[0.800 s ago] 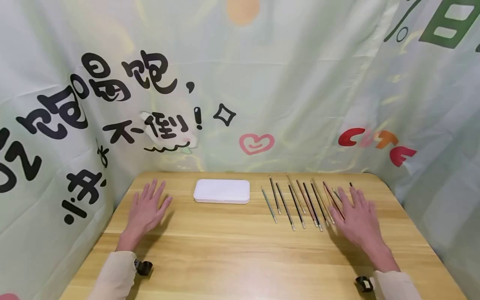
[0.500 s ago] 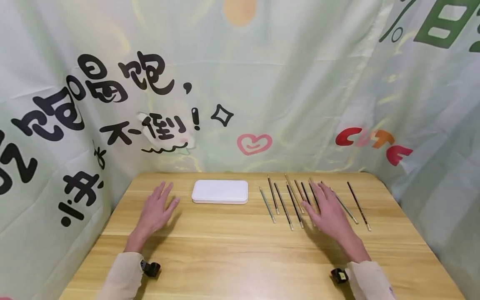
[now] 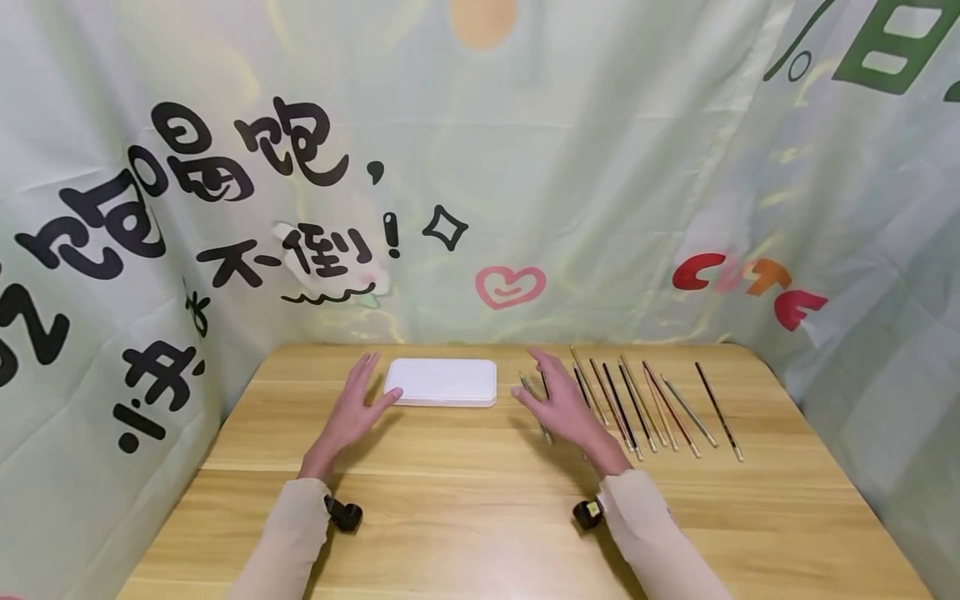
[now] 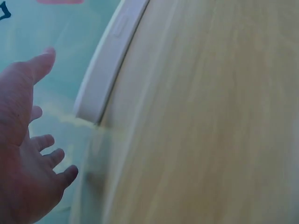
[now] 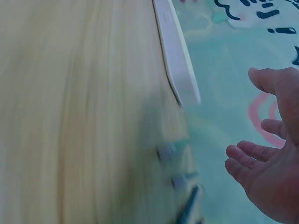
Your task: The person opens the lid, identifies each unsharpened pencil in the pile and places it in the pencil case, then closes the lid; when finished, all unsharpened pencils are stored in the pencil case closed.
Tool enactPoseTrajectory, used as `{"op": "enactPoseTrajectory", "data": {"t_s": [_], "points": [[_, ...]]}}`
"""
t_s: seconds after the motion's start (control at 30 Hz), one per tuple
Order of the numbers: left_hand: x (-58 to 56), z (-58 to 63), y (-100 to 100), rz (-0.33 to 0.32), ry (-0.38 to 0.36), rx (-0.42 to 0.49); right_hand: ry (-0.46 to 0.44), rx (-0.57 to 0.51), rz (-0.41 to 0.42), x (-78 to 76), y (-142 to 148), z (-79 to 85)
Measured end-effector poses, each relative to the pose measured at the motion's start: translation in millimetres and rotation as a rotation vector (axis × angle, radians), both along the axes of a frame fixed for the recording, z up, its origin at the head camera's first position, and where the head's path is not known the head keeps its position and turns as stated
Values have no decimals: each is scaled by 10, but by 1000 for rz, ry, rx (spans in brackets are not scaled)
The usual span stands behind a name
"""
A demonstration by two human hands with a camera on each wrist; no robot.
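A flat white case with rounded corners [image 3: 442, 382] lies closed near the back of the table. My left hand [image 3: 354, 414] is beside its left end, thumb in front of the case's corner in the head view; contact cannot be told. The left wrist view shows that hand [image 4: 28, 140] with spread fingers and nothing in them. To the right of the case, my right hand [image 3: 566, 407] hovers over the leftmost pencils, hiding parts of them. Its fingers are loosely extended in the right wrist view [image 5: 275, 154]. Several pencils [image 3: 611, 404] lie in a slanted row.
A black pencil [image 3: 718, 410] lies at the far right of the row, a little apart. The wooden table [image 3: 465, 517] ends at a printed curtain [image 3: 600, 183] at the back and sides. Each wrist wears a small black camera [image 3: 345, 514].
My right hand has swept left from the right end of the pencil row to its left end. My left hand has moved right, up to the case. The pencils and case lie as before.
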State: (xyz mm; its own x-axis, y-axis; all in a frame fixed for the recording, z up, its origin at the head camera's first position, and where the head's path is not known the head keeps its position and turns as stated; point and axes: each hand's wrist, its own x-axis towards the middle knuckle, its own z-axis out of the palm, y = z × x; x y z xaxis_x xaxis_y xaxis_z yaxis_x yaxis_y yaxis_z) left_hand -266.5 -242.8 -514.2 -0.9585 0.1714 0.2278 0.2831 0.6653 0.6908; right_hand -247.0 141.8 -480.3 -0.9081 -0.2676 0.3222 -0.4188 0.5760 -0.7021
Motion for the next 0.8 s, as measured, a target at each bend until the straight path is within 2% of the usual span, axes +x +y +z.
{"op": "enactPoseTrajectory", "data": {"t_s": [0.13, 0.3, 0.4, 0.57, 0.7, 0.8], "points": [[-74, -56, 50, -2, -63, 65, -56, -33, 39, -112, -251, -31], [-118, -117, 148, -32, -134, 126, -124, -8, 89, -222, -469, -100], [-123, -114, 210, -39, -138, 115, -145, 0, 108, -280, -551, -142], [-123, -112, 276, 3, -129, 46, -158, 6, 105, -339, -642, -220], [-81, -129, 341, 29, -127, 32, -196, 38, 65, -305, -669, -203], [2, -153, 412, 39, -123, 31, -204, 43, 59, -235, -652, -193]]}}
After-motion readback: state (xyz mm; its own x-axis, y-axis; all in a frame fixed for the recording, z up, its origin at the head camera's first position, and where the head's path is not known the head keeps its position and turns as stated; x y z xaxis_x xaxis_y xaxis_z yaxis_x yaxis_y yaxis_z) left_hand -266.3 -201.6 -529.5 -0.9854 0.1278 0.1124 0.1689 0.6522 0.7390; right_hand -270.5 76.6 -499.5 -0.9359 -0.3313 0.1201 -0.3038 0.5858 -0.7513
